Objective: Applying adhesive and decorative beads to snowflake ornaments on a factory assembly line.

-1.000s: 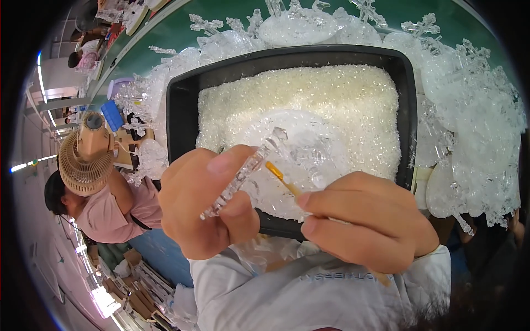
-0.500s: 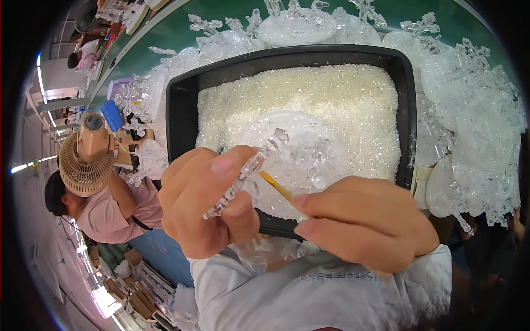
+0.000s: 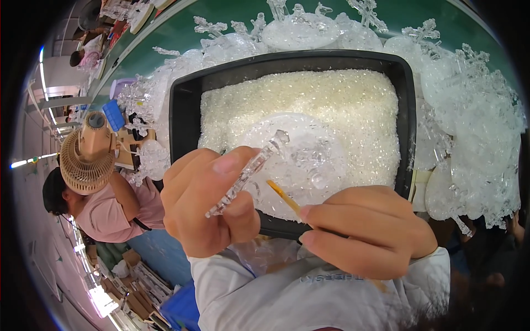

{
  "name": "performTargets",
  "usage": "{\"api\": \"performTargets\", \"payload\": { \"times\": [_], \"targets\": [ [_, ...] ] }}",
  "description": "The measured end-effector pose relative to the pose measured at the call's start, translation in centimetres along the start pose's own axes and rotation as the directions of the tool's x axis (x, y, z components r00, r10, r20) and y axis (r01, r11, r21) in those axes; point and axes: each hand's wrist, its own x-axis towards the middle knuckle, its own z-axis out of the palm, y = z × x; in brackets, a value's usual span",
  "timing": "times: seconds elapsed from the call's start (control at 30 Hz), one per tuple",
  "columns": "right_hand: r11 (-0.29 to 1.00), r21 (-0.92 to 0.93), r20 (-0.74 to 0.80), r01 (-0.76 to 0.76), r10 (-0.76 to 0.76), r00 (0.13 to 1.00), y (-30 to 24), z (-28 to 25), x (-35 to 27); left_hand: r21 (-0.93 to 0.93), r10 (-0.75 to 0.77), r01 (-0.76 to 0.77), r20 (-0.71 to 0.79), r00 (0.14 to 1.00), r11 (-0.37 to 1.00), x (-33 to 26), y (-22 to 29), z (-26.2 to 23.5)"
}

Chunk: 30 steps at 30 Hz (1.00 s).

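Note:
My left hand is closed around a clear, plastic-like piece with a notched edge, held tilted with its upper end pointing away from me. Between the thumb and fingers of my right hand is a thin brush with a yellowish tip. That tip points up and left toward the clear piece, with a small gap between them. Beneath both hands a round, translucent white disc with clear parts on it lies on glittering white flakes. My left fingers hide part of the clear piece.
A black tray holds the flakes. Clear ornaments on pale round bases crowd its far side, with more piled at the right. At the left are a beige fan, a blue box and a person in pink.
The brush has drawn back slightly from the clear piece, its tip now lower and farther right. My left hand keeps nearly the same pose. The view has shifted a little.

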Motion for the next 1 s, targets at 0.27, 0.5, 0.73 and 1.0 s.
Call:
{"api": "performTargets", "payload": {
  "times": [0.27,0.5,0.73,1.0],
  "targets": [
    [0.999,-0.035,-0.201,0.000,-0.007,0.980,0.4,0.3,0.1,0.104,0.096,-0.108,0.115,0.989,0.989,0.2,-0.2,-0.6],
    [0.998,0.024,-0.178,-0.053,0.057,0.982,0.2,0.4,0.0,0.101,0.078,-0.090,0.119,0.990,0.991,0.4,0.1,-0.6],
    [0.997,0.049,-0.056,-0.055,0.057,0.997,0.8,-0.6,0.3,0.014,0.030,-0.031,0.050,0.998,0.999,0.4,0.1,-0.3],
    [0.995,-0.029,-0.084,-0.093,0.090,0.992,0.8,-1.1,0.2,0.051,0.023,-0.024,0.013,1.000,0.998,0.1,0.3,0.0]
  ]
}}
